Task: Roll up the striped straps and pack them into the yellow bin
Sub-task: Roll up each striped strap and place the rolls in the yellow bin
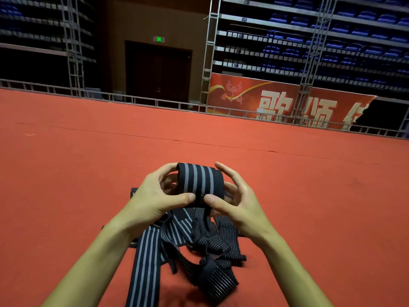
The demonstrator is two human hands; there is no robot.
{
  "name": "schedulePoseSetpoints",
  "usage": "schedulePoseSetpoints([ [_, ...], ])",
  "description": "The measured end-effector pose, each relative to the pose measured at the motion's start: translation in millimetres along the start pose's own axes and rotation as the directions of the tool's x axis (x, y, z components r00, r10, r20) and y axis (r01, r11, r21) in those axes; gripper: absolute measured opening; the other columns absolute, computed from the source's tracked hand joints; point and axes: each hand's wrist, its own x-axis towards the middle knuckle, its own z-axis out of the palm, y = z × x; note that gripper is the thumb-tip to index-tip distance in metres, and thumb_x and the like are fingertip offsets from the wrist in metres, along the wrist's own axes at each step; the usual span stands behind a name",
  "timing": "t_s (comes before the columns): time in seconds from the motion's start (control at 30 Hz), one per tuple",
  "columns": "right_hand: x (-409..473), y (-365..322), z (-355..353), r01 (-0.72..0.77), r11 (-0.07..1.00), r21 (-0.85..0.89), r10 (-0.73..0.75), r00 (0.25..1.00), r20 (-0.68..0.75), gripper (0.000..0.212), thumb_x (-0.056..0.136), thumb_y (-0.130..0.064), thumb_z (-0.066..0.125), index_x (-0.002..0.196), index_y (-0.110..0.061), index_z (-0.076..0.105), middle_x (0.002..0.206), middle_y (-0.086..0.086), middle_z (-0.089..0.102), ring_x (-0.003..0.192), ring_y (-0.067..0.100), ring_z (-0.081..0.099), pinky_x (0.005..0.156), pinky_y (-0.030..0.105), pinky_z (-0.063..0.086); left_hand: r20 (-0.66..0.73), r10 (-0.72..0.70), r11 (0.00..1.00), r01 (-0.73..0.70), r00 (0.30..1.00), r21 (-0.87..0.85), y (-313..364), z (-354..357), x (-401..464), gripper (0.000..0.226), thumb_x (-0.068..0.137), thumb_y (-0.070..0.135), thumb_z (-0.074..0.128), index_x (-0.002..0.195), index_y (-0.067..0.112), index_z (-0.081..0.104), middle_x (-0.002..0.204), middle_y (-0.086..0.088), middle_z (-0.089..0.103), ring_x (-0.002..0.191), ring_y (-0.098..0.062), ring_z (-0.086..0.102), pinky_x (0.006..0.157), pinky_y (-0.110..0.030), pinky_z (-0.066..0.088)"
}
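A black strap with grey stripes, wound into a roll (200,181), is held up in front of me between both hands. My left hand (158,196) grips its left side, thumb pressed on the front. My right hand (234,199) grips the right side, its thumb meeting the left one. A loose tail hangs from the roll down to a tangled pile of striped straps (194,247) lying on the red carpet (88,173) below my wrists. No yellow bin is in view.
The red carpet stretches far ahead to a low metal rail (155,100). Behind it stand truss towers (73,52), a dark doorway (158,69), a red banner (287,103) and rows of blue seats (343,29).
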Motion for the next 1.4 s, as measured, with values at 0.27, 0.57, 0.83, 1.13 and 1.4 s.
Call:
schedulePoseSetpoints([
  [0.27,4.1,-0.5,8.8,-0.002,0.993,-0.117,0.004,1.0,0.02,0.091,0.093,-0.007,0.083,0.167,-0.023,0.034,0.144,-0.003,0.066,0.127,0.009,0.069,0.103,0.028,0.058,0.021,0.05,0.979,-0.053,0.999,0.198,-8.4,0.9,-1.7,0.059,0.084,0.028,0.076,0.138,0.035,0.054,0.123,0.008,0.073,0.118,-0.012,0.071,0.105,-0.043,0.058],
  [0.57,-1.8,2.4,1.2,0.027,0.995,-0.098,-0.02,0.997,0.07,0.095,0.092,0.0,0.083,0.166,-0.033,0.033,0.144,0.006,0.066,0.122,0.021,0.073,0.1,0.037,0.06,0.1,0.037,0.989,-0.051,0.994,0.136,-9.0,6.9,2.1,0.04,0.098,0.039,0.073,0.134,0.027,0.06,0.116,0.004,0.077,0.108,-0.013,0.076,0.088,-0.033,0.06],
  [0.83,-18.3,-1.3,-36.7,0.042,0.979,-0.202,-0.027,0.997,0.073,0.087,0.082,0.0,0.089,0.151,-0.041,0.053,0.138,0.005,0.063,0.114,0.026,0.076,0.094,0.058,0.063,0.101,0.029,0.98,-0.048,0.994,0.192,-9.3,39.0,18.5,0.037,0.101,0.059,0.056,0.12,0.033,0.072,0.111,0.005,0.079,0.102,-0.012,0.076,0.084,-0.034,0.061],
  [1.13,-88.7,-6.5,-115.1,0.021,0.944,-0.33,-0.069,0.989,-0.133,0.084,0.078,0.002,0.091,0.144,-0.036,0.057,0.132,0.002,0.058,0.105,0.032,0.075,0.079,0.061,0.063,0.147,-0.004,1.0,0.008,0.989,-0.03,-17.8,158.3,34.5,0.043,0.093,0.064,0.063,0.112,0.026,0.072,0.094,0.01,0.076,0.086,-0.006,0.072,0.071,-0.028,0.058],
  [1.4,-195.2,-21.9,-216.1,-0.148,0.858,-0.491,-0.05,0.929,-0.368,0.078,0.071,0.0,0.094,0.136,-0.029,0.061,0.128,-0.006,0.063,0.097,0.036,0.071,0.073,0.056,0.061,0.36,0.033,0.989,0.022,0.932,-0.147,-21.9,311.2,22.2,0.057,0.085,0.075,0.052,0.111,0.029,0.073,0.088,0.012,0.069,0.079,-0.01,0.065,0.063,-0.033,0.058],
])
